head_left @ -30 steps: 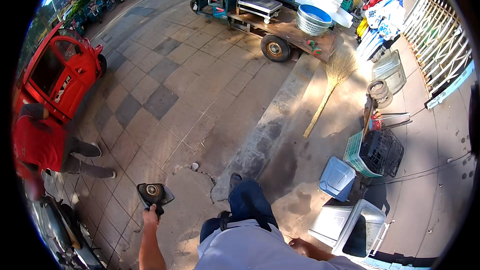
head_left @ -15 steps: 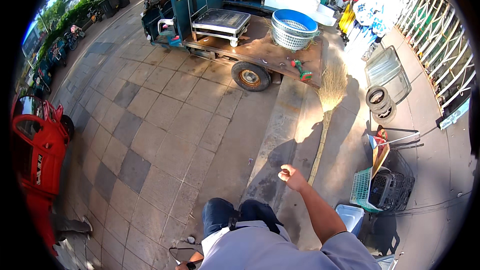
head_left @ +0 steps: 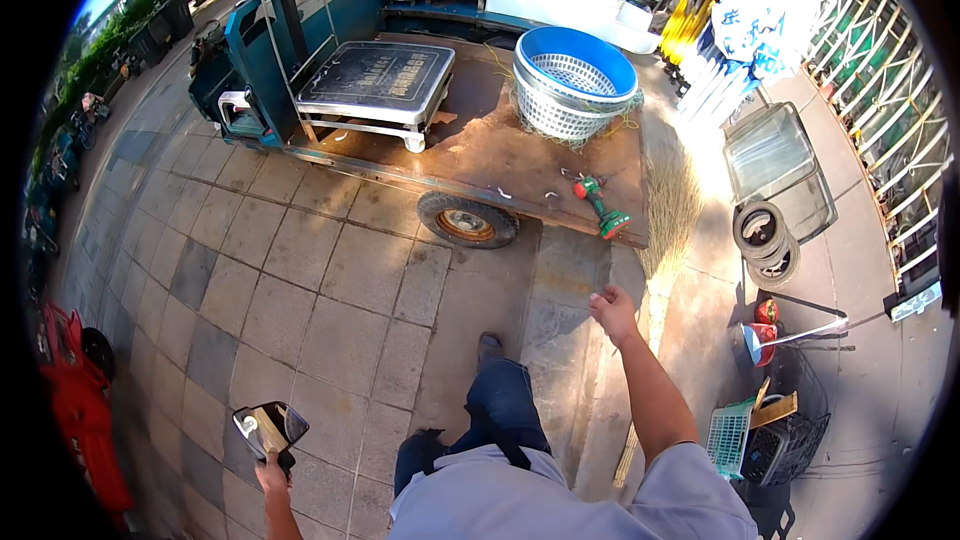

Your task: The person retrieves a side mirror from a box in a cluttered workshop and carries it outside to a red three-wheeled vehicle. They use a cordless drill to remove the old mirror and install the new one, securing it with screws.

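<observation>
My left hand (head_left: 271, 472) is closed around the stem of a black-rimmed mirror (head_left: 292, 425), which looks like a vehicle's side mirror, its shiny face turned up. Out in front on the right, my right hand (head_left: 613, 315) has its fingers curled together; whether anything small is in them is hidden. It is nearest to the corner of a rusty cargo bed (head_left: 470, 185). On that corner lies a red and green cordless drill (head_left: 601, 208). Beside the bed a long straw broom (head_left: 665, 230) stands, passing behind my right arm.
On the bed are a platform scale (head_left: 380, 80) and stacked blue and white baskets (head_left: 572, 85). A wheel (head_left: 466, 221) sits below. To the right lie tyres (head_left: 765, 240), a glass pane (head_left: 775, 155) and crates (head_left: 735, 437). A red vehicle (head_left: 80, 400) stands left.
I have stepped closer to the cargo bed. My left hand has come up from the lower edge with the mirror. My right hand has moved forward, nearer the bed's corner.
</observation>
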The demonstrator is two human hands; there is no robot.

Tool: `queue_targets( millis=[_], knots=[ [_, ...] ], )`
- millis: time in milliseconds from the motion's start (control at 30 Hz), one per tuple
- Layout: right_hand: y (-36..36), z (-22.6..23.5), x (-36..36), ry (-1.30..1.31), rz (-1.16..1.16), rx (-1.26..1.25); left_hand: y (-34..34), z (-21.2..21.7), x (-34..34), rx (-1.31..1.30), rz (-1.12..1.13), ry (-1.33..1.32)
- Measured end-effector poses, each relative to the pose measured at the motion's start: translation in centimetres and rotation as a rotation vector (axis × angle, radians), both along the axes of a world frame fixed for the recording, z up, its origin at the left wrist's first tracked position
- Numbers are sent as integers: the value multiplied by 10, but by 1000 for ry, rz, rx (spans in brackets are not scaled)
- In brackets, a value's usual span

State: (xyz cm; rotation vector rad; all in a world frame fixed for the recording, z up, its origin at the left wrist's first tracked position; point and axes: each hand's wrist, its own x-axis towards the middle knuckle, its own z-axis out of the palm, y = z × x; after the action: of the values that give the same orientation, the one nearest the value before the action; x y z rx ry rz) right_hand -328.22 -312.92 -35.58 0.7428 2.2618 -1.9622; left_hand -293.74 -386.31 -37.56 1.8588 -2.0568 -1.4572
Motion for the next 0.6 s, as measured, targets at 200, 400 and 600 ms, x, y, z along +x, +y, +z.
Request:
queue_targets(
  millis=[200, 400, 600],
  knots=[
    [180, -165, -270, 45, -37, 531, 48, 89, -236, -405, -308, -482],
    [63, -253, -456, -234, 250, 414, 158, 110, -251, -261, -274, -1011],
    [-86, -274, -563, -268, 558, 252, 183, 128, -201, 27, 222, -1207]
  ],
)
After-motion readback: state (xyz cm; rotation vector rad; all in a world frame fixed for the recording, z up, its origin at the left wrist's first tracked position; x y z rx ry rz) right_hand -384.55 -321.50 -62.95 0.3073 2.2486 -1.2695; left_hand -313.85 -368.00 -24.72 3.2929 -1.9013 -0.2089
